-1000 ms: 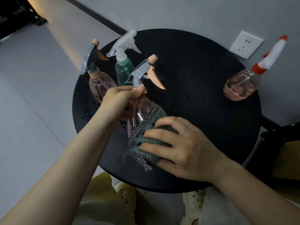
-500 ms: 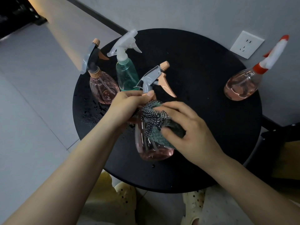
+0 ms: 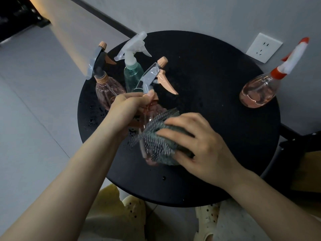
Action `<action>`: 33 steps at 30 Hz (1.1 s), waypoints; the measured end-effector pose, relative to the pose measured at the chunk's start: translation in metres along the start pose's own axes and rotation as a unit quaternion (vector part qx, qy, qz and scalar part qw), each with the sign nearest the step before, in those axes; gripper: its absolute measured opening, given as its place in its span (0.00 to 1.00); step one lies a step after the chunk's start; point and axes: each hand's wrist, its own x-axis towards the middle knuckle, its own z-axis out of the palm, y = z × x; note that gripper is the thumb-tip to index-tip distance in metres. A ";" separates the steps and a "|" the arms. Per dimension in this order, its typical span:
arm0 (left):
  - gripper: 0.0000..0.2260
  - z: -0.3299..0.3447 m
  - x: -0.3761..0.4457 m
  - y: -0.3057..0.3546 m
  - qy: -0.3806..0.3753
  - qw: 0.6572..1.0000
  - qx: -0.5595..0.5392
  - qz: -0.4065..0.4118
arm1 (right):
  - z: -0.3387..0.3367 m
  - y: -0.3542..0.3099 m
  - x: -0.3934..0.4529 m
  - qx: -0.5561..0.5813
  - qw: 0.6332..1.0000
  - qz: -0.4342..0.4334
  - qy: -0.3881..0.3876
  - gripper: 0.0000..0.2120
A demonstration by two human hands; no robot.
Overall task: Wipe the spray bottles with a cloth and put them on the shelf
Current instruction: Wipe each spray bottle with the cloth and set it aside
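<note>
Spray bottles [image 3: 111,89] at the counter [image 3: 208,180] edge's left await wiping. The left hand [image 3: 125,110] is closed round the neck of the held pink bottle [image 3: 152,110], steadying it above the counter centre. The right hand [image 3: 196,145] presses the cloth [image 3: 156,141] around its body. Far right, a red-capped bottle [image 3: 257,93] stands apart.

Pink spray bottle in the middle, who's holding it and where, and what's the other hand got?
The left hand grips the pink spray bottle at its neck, just under the trigger head. The right hand presses a bunched grey cloth against the bottle's body.
</note>
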 end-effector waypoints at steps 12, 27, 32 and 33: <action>0.09 0.006 -0.004 0.001 -0.069 0.997 -0.031 -0.009 | 0.003 0.007 0.012 0.466 0.770 0.434 0.044 0.09; 0.09 0.000 -0.008 0.007 -0.047 0.998 -0.022 0.036 | 0.000 0.005 0.012 0.659 0.585 0.473 0.021 0.15; 0.09 0.005 -0.009 0.006 -0.043 0.999 -0.026 0.014 | 0.000 0.006 0.014 0.533 0.727 0.429 0.056 0.10; 0.08 0.007 -0.009 0.004 -0.042 0.999 -0.021 0.010 | 0.000 0.005 0.014 0.512 0.750 0.414 0.065 0.09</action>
